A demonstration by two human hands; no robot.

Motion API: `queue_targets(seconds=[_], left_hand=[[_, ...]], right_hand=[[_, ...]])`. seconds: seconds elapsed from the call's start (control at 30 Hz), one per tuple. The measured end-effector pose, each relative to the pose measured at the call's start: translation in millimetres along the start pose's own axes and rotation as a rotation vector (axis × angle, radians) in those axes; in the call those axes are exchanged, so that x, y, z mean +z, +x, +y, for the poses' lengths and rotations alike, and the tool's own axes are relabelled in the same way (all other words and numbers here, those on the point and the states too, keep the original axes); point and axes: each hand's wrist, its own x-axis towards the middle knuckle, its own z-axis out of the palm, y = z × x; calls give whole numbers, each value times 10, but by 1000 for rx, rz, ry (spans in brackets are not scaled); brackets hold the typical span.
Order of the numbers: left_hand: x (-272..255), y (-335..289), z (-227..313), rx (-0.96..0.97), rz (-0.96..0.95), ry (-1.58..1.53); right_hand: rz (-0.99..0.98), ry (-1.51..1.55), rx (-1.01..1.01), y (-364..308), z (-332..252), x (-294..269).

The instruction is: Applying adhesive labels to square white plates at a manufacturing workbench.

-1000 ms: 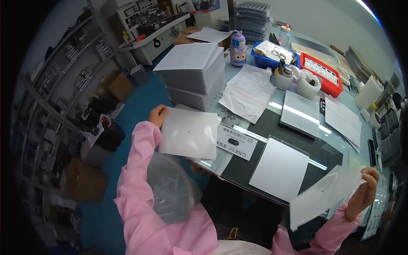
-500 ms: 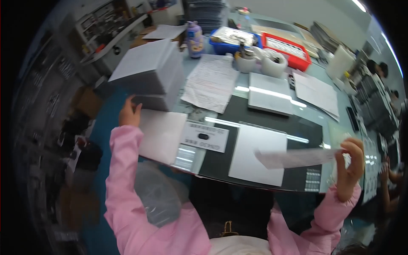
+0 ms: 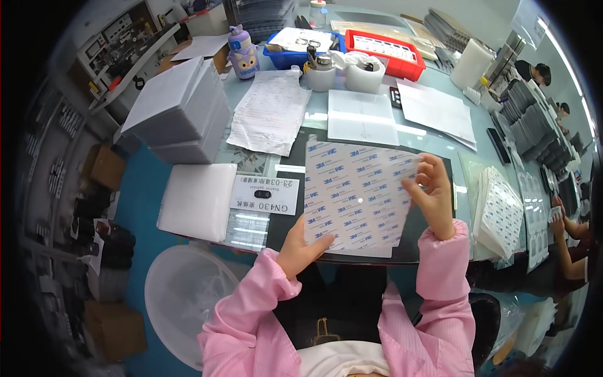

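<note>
A white adhesive sheet (image 3: 355, 195) with a repeated blue print faces me over the dark mat (image 3: 286, 232). My left hand (image 3: 303, 248) grips its lower left corner, thumb on top and fingers hidden underneath. At its upper right edge, my right hand (image 3: 433, 193) is closed with thumb and fingers pinching the sheet. Beneath it, the edge of a plain white sheet (image 3: 377, 252) shows. To the right lies a pile of similar printed sheets (image 3: 499, 210). A stack of white sheets (image 3: 196, 201) sits left of a printed label card (image 3: 264, 193).
A tall white stack (image 3: 166, 103) stands at the back left, near a purple bottle (image 3: 244, 56). Behind the mat are a written paper (image 3: 269, 110), tape rolls (image 3: 364, 75), a blue tray (image 3: 286, 60) and a red tray (image 3: 408, 66). A translucent bin (image 3: 182, 301) stands below the table edge.
My left hand has left the stacks at the left and taken the sheet's lower left corner. My right hand has brought the sheet leftward, its printed face now toward me. The view has shifted.
</note>
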Motion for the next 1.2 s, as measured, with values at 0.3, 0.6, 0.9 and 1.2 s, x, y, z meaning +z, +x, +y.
queue_targets(seconds=[0.3, 0.6, 0.9, 1.2], left_hand=[[60, -135, -67, -272, 4, -255], [-82, -392, -86, -153, 203, 49], [-313, -460, -371, 595, 423, 947], [-374, -455, -495, 688, 360, 1078]], right_hand=[[-57, -203, 3, -95, 553, 101], [-22, 267, 317, -234, 716, 79], [18, 254, 323, -261, 796, 129], [20, 188, 316, -312, 855, 156]])
